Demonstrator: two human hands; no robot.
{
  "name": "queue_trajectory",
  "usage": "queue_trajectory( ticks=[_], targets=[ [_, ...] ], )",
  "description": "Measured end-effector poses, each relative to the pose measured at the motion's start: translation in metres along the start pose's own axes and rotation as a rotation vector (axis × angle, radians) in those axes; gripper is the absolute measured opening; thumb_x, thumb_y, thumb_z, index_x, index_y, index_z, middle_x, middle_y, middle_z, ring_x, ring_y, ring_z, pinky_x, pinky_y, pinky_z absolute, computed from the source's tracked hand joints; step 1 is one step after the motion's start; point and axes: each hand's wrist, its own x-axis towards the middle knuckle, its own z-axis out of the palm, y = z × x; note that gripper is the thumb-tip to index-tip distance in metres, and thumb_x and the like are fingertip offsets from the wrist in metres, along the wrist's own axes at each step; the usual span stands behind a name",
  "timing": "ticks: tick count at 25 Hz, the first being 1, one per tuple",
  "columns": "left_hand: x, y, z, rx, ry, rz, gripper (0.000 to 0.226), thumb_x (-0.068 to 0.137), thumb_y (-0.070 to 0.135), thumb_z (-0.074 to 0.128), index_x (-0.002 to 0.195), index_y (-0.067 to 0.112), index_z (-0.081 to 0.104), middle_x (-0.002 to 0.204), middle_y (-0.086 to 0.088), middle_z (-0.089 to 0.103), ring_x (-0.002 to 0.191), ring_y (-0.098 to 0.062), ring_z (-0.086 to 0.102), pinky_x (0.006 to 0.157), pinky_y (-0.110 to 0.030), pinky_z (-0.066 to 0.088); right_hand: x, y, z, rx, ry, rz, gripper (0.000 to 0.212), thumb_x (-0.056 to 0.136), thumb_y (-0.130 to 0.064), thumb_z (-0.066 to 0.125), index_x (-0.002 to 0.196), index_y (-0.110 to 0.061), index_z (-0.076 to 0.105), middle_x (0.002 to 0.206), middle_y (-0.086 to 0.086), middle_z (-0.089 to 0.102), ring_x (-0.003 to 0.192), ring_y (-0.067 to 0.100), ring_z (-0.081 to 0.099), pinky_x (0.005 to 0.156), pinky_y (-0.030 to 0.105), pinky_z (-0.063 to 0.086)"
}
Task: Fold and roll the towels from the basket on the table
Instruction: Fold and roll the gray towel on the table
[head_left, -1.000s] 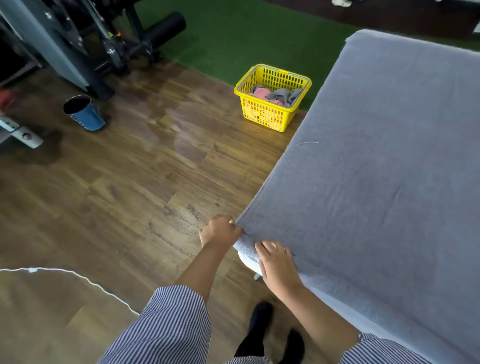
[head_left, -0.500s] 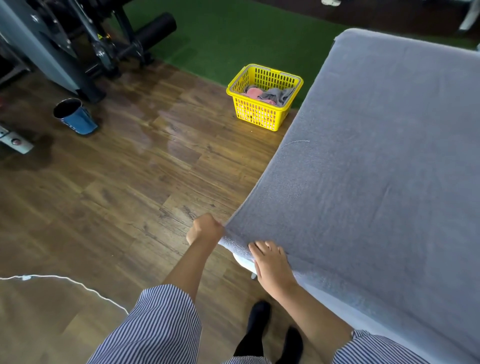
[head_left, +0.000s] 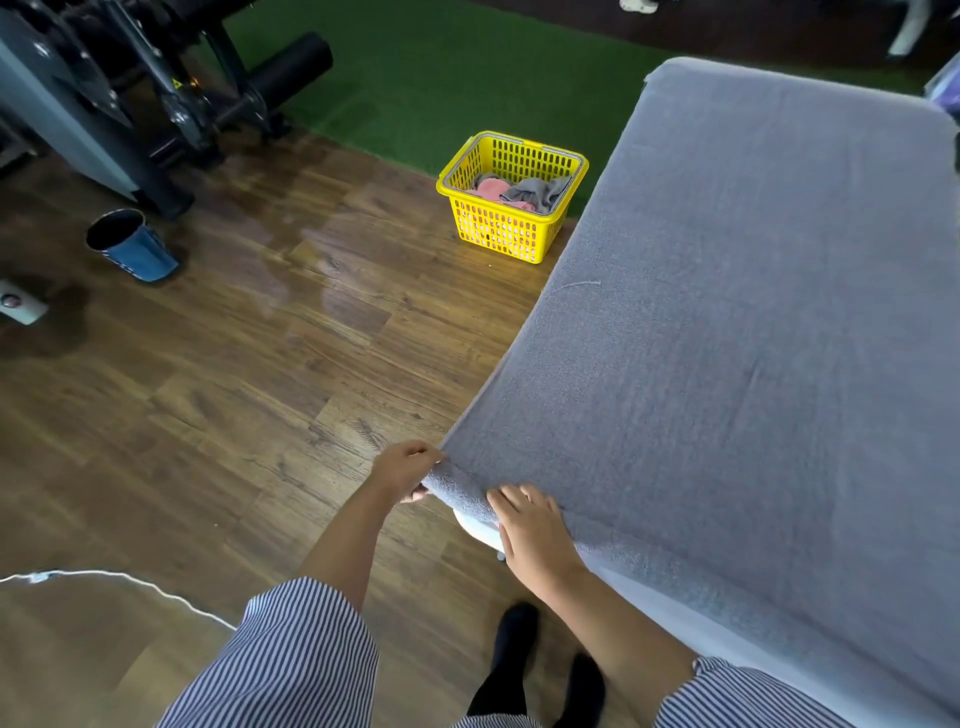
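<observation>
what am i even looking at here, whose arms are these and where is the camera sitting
There is no machine here. The camera is worn on a person's head and looks forward and down, so the two arms at the bottom are that person's own.

A large grey towel is spread over a white table, covering nearly all of its top. The left hand pinches the towel's near corner where it hangs off the edge. The right hand rests beside it on the towel's near edge, fingers laid fairly flat.

On the wooden floor stands a yellow basket with a pink and a grey cloth inside. Further left are a blue cup and dark gym equipment.
</observation>
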Motion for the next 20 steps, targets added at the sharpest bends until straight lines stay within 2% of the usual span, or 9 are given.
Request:
queue_trajectory(
  ticks=[3,7,9,12,14,15,17,20],
  targets=[
    [0.003,0.001,-0.004,-0.044,-0.034,-0.045,0.014,0.087,0.011,0.059,0.079,0.007,0.069,0.074,-0.008,0.05,0.057,-0.019,0.044,0.051,-0.025,0.039,0.0,0.0,-0.001,0.015,-0.006,-0.011,0.051,0.054,-0.014,0.084,0.098,-0.023,0.06,0.094,-0.011,0.062,0.084,0.013,0.062,0.066,0.025,0.051],
    [0.008,0.001,-0.011,0.049,0.06,0.0,0.02,0.086,0.022,0.066,0.075,0.006,0.067,0.066,-0.008,0.054,0.053,-0.018,0.052,0.05,-0.023,0.044,0.001,0.001,-0.003,0.028,-0.006,-0.026,0.051,0.054,-0.016,0.084,0.098,-0.024,0.059,0.093,-0.013,0.062,0.084,0.011,0.062,0.066,0.023,0.05],
    [0.008,0.002,-0.014,-0.05,0.02,0.001,0.026,0.084,0.026,0.071,0.08,0.001,0.068,0.068,-0.011,0.055,0.052,-0.018,0.054,0.051,-0.024,0.047,0.001,0.002,-0.004,0.041,-0.009,-0.033,0.051,0.056,-0.017,0.082,0.098,-0.024,0.055,0.093,-0.013,0.061,0.083,0.01,0.061,0.067,0.022,0.05],
    [0.0,0.002,-0.022,-0.1,-0.201,0.061,0.021,0.083,0.022,0.072,0.092,0.003,0.07,0.085,-0.007,0.057,0.072,-0.02,0.055,0.068,-0.029,0.05,0.0,0.005,-0.004,0.055,-0.017,-0.023,0.048,0.061,-0.019,0.08,0.099,-0.025,0.051,0.093,-0.013,0.06,0.082,0.009,0.06,0.067,0.021,0.049],
    [-0.004,0.0,-0.028,-0.012,-0.28,0.121,0.012,0.084,0.017,0.072,0.076,0.009,0.07,0.078,-0.002,0.062,0.079,-0.019,0.057,0.083,-0.033,0.051,0.001,0.008,-0.002,0.08,-0.028,-0.024,0.038,0.069,-0.02,0.074,0.099,-0.023,0.051,0.095,-0.009,0.059,0.084,0.013,0.06,0.069,0.025,0.049],
    [-0.003,-0.002,-0.03,0.019,-0.26,0.133,0.021,0.084,0.016,0.072,0.064,0.014,0.067,0.068,0.002,0.061,0.075,-0.017,0.059,0.085,-0.035,0.05,0.001,0.009,-0.001,0.096,-0.037,-0.026,0.028,0.076,-0.02,0.068,0.099,-0.022,0.052,0.097,-0.007,0.058,0.086,0.015,0.06,0.071,0.027,0.049],
    [0.0,-0.007,-0.029,0.104,-0.139,0.153,0.036,0.083,0.021,0.073,0.051,0.018,0.057,0.055,0.004,0.053,0.063,-0.013,0.056,0.075,-0.031,0.051,0.002,0.011,0.0,0.11,-0.037,-0.021,0.015,0.085,-0.023,0.053,0.099,-0.019,0.055,0.101,-0.003,0.057,0.089,0.018,0.06,0.074,0.031,0.049],
    [0.001,-0.012,-0.011,0.227,0.084,0.283,0.029,0.082,0.022,0.075,0.066,0.018,0.051,0.059,-0.001,0.048,0.053,-0.013,0.045,0.05,-0.018,0.038,0.001,0.013,0.003,0.113,-0.024,-0.042,0.016,0.084,-0.023,0.055,0.099,-0.017,0.057,0.101,-0.001,0.058,0.09,0.018,0.06,0.076,0.033,0.051]
  ],
)
